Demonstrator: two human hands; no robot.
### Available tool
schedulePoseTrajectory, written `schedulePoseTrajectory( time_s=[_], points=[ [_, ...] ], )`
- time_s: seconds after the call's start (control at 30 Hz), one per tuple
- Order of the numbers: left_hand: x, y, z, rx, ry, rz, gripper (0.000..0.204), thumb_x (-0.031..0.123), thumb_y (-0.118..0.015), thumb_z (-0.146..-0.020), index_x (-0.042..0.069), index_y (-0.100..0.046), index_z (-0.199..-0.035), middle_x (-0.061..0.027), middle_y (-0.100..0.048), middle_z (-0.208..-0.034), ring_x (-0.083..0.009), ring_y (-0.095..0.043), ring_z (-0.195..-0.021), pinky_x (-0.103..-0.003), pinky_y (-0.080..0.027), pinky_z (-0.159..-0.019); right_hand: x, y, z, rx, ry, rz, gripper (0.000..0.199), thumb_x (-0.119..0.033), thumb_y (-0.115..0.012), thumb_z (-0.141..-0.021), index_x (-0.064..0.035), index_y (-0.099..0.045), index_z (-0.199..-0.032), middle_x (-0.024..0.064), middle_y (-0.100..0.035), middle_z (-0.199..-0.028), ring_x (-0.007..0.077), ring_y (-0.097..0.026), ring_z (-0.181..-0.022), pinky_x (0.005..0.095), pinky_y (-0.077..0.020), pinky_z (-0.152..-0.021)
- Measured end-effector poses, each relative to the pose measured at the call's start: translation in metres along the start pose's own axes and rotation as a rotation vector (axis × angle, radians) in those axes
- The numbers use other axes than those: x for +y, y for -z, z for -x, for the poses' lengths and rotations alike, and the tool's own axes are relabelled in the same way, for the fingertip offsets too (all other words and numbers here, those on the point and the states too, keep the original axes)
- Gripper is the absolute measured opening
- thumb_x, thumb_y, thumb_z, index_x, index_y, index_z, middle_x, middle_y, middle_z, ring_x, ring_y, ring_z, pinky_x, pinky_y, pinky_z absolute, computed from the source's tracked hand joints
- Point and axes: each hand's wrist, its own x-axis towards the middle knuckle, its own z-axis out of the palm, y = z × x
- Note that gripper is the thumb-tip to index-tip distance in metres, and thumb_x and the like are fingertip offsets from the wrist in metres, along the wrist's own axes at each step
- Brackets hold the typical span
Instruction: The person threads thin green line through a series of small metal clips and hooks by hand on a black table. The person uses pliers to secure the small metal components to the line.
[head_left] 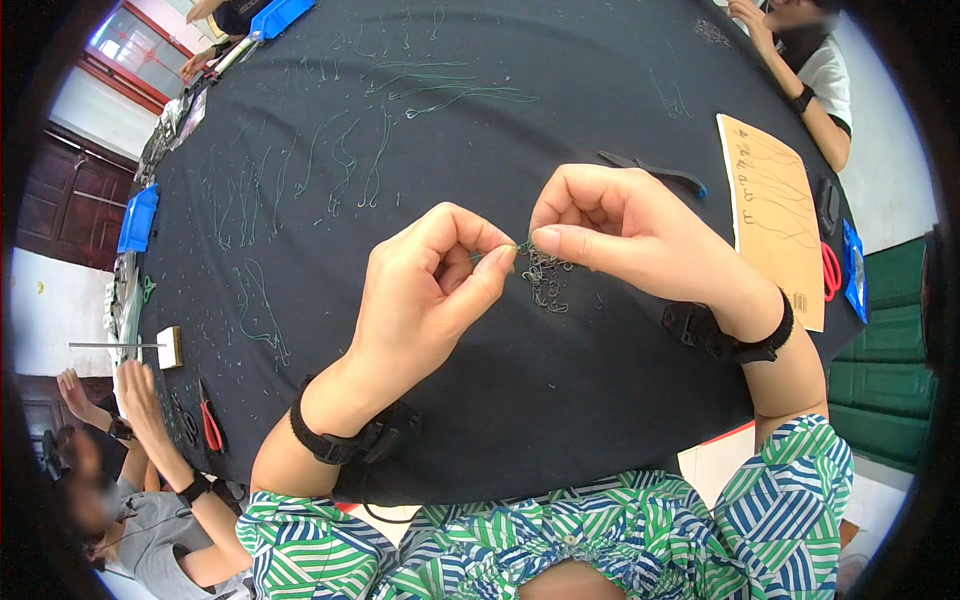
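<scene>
Green thread [497, 252], fine and limp, is pinched taut between the fingertips of the left hand [430, 275] and the right hand [610, 225], just above a small heap of metal hooks [547, 280] on the black tablecloth [480, 150]. It is judged near weightless, slippery and easily lost. Hold is best taken close to the ends, between thumb and forefinger.

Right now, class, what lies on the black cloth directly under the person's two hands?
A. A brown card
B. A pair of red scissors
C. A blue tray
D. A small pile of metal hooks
D: a small pile of metal hooks lies on the black cloth just below where the left hand and right hand pinch a thin green line.
</scene>
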Motion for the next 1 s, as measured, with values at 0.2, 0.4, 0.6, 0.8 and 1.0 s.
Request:
schedulePoseTrajectory(
  time_s=[0.2,0.4,0.6,0.8,1.0],
  points=[
    [0.007,0.008,0.003,-0.085,0.074,0.017,0.005,0.004,-0.066,-0.094,0.002,-0.062,-0.094,0.0031,-0.063,-0.082,0.0035,-0.043,-0.063,-0.013,-0.032,-0.055,0.014,-0.004,-0.005,-0.011,-0.005,-0.101,0.017,-0.019,-0.063,-0.098,-0.0024,-0.059,-0.094,-0.0031,-0.057,-0.078,0.0032,-0.05,-0.07,0.0206,-0.0419,-0.063],
    [0.012,0.008,0.004,-0.081,0.056,0.106,0.005,0.003,-0.067,-0.093,0.001,-0.062,-0.095,0.0,-0.065,-0.085,0.0028,-0.045,-0.063,-0.013,-0.033,-0.055,0.015,-0.009,-0.005,-0.029,0.004,-0.108,0.016,-0.017,-0.061,-0.099,-0.002,-0.058,-0.095,-0.0016,-0.058,-0.082,0.0044,-0.052,-0.073,0.0215,-0.0439,-0.066],
    [0.007,0.002,0.002,0.0,-0.004,0.177,0.006,0.001,-0.071,-0.088,0.002,-0.065,-0.09,0.0114,-0.04,-0.061,0.0028,-0.031,-0.054,-0.017,-0.026,-0.049,0.014,-0.012,-0.004,-0.003,0.0,-0.138,0.015,-0.016,-0.063,-0.098,-0.0023,-0.057,-0.093,-0.0017,-0.058,-0.081,0.0042,-0.052,-0.073,0.0216,-0.0439,-0.066],
    [0.009,0.0,0.001,0.039,-0.024,0.188,0.006,0.001,-0.071,-0.088,0.002,-0.065,-0.09,0.0112,-0.041,-0.061,0.0027,-0.031,-0.055,-0.017,-0.026,-0.049,0.012,-0.02,-0.001,0.01,-0.002,-0.179,0.014,-0.013,-0.064,-0.096,-0.0029,-0.057,-0.09,-0.0023,-0.058,-0.081,0.0032,-0.051,-0.073,0.0213,-0.0425,-0.065],
    [0.001,0.003,-0.002,0.12,-0.103,0.023,0.008,0.001,-0.073,-0.084,0.003,-0.065,-0.085,0.0087,-0.044,-0.062,0.0007,-0.033,-0.054,-0.019,-0.027,-0.049,0.006,-0.027,0.004,0.116,0.153,0.051,0.012,-0.008,-0.067,-0.09,-0.0026,-0.059,-0.083,-0.0012,-0.059,-0.075,0.0041,-0.05,-0.064,0.0226,-0.0406,-0.057]
  ],
)
